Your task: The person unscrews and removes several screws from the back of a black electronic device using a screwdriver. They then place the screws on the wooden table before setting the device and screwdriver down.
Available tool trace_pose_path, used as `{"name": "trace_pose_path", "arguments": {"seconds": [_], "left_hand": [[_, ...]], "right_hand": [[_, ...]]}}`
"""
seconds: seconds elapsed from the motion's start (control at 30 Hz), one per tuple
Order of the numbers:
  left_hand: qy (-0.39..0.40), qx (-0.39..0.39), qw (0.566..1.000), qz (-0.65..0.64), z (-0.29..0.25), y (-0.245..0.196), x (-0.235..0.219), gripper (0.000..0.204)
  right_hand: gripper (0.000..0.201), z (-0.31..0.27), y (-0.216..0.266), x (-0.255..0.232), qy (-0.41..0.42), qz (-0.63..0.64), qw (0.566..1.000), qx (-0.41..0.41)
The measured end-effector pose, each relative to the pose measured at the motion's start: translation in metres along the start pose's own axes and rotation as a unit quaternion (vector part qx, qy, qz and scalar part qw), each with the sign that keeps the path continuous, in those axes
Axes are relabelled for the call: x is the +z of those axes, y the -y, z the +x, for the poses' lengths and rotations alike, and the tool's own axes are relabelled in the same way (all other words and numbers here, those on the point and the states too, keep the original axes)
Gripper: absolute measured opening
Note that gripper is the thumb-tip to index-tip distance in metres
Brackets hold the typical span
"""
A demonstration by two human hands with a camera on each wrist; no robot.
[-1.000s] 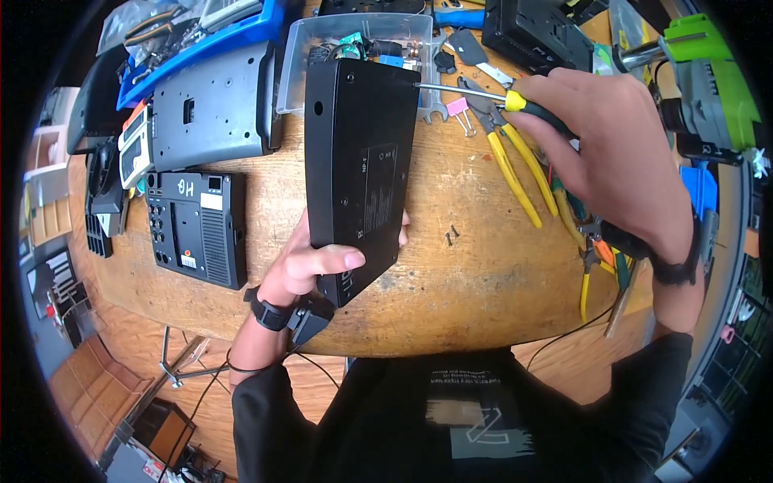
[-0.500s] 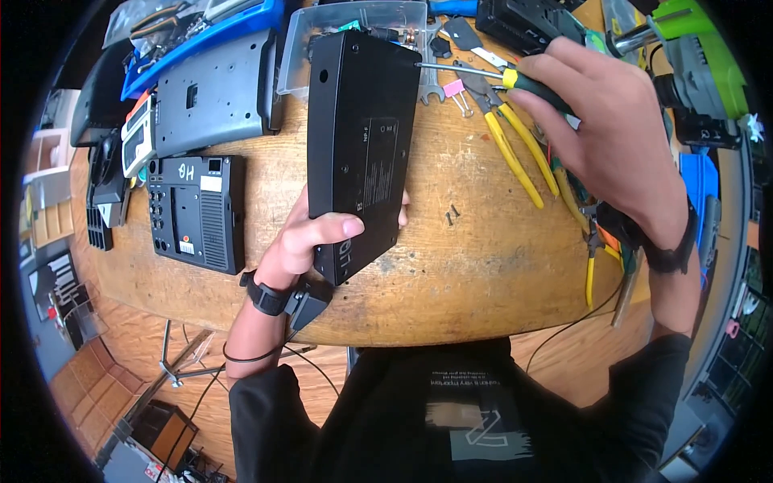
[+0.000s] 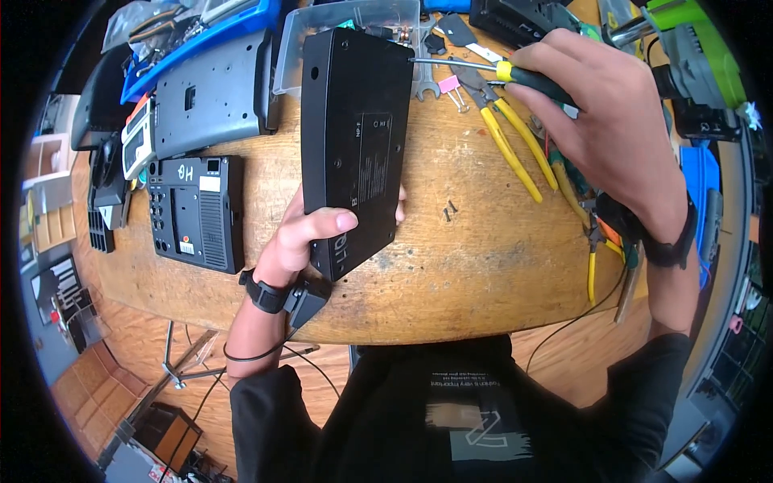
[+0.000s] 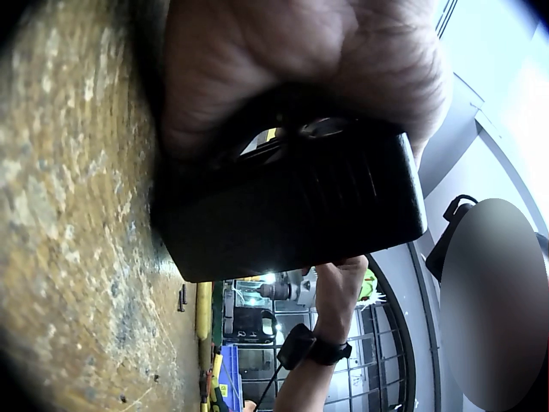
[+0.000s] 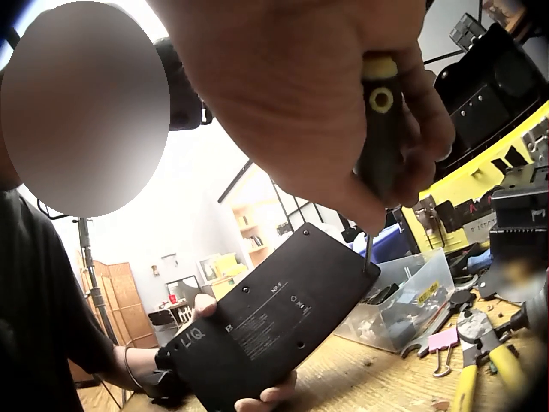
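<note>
A flat black device casing [image 3: 366,145], printed with a label and small screw holes, stands on edge over the bench. My left hand [image 3: 306,237] grips its near end, thumb across the printed face and fingertips showing on the far side. In my right hand [image 3: 608,113] is a screwdriver [image 3: 459,64] with a dark green and yellow handle. Its shaft runs sideways to the casing's upper right corner, and the tip meets a corner hole there. The right wrist view shows that corner and the screwdriver handle [image 5: 382,129] inside the curled fingers. Two small dark screws [image 3: 449,211] lie on the wood.
Yellow-handled pliers [image 3: 515,153], a pink binder clip [image 3: 452,88] and a wrench [image 3: 425,76] lie right of the casing. Behind it stands a clear plastic box [image 3: 290,60] of parts. At left are another black device [image 3: 197,213], a black panel [image 3: 213,97] and a blue tray [image 3: 193,48].
The casing and both hands appear slightly higher in the head view, along with the whole bench. The screwdriver tip stays at the same corner, and both grips are unchanged.
</note>
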State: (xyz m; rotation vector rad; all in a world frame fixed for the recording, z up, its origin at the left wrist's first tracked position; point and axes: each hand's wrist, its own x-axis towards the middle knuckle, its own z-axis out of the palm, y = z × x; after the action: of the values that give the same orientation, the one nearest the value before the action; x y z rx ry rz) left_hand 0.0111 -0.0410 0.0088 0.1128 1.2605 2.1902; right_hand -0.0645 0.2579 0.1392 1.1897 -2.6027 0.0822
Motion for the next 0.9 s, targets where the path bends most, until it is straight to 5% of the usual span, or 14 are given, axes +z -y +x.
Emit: {"name": "trace_pose_path", "arguments": {"seconds": [0.27,0.47,0.57,0.73,0.9], "left_hand": [[-0.001,-0.003,1.0,-0.015,0.0,0.001,0.0,0.072],[0.003,-0.006,1.0,-0.01,0.0,-0.002,-0.001,0.071],[-0.003,-0.016,1.0,-0.012,0.0,-0.002,-0.002,0.072],[0.005,-0.011,1.0,-0.02,0.002,-0.002,-0.004,0.075],[0.004,-0.01,1.0,-0.017,0.002,-0.002,-0.002,0.075]], "right_hand": [[0.022,-0.001,-0.002,0.004,0.091,-0.069,0.989,0.096],[0.022,0.01,-0.008,-0.007,-0.003,-0.006,1.0,-0.007],[0.023,0.014,-0.008,-0.004,-0.008,0.02,1.0,0.021],[0.024,0.015,0.0,-0.008,0.091,-0.013,0.991,0.1],[0.024,0.012,-0.004,-0.009,0.08,-0.015,0.996,0.048]]}}
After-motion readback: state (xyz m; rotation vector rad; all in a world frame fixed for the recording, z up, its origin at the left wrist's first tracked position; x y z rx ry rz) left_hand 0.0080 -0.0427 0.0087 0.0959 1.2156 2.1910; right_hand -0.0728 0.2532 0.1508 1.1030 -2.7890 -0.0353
